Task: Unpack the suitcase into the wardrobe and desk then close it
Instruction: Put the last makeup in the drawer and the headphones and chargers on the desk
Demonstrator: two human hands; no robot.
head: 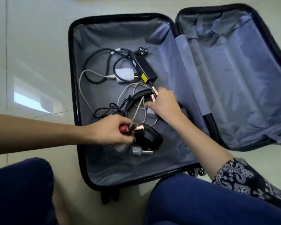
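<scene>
A black suitcase (75, 65) lies open on the floor, its grey-lined lid (234, 70) folded out to the right. Inside lie a black power adapter (145, 68) with plug, a white charger (124, 74), tangled black and white cables, and black headphones (150, 138). My left hand (110, 129) grips small nail polish bottles (135, 127) with rose-gold caps, one red, just above the headphones. My right hand (164, 103) pinches two more rose-gold-capped bottles (153, 95) over the cable tangle. A silver bottle (139, 151) lies below the headphones.
The suitcase sits on a pale glossy tiled floor (31, 54). My knees in dark blue trousers (201, 200) frame the near edge on both sides. The suitcase wheels (196, 172) show at the near end.
</scene>
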